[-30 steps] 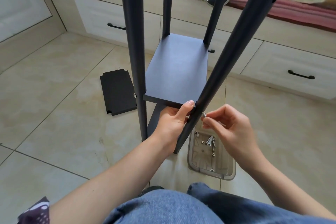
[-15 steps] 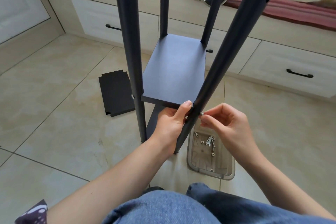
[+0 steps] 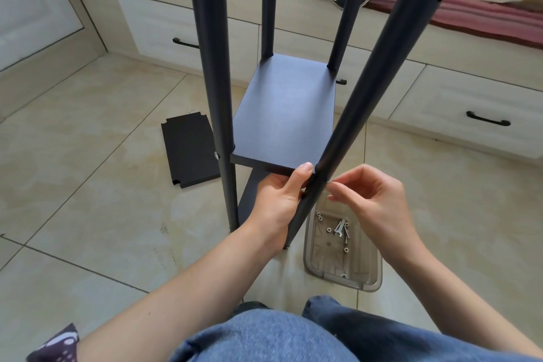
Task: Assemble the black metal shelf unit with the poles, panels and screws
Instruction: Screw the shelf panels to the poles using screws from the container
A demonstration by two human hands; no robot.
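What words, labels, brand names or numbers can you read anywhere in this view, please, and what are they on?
None: no readable text shows in this view.
The moulded marks in the clear plastic tray are a raised pattern, not letters.
The shelf panel, poles and loose panel on the floor are plain black.

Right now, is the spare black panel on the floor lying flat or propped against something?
Lying flat. The spare panel lies face up on the floor tiles, left of the near-left pole, with its notched corners visible and nothing under it.
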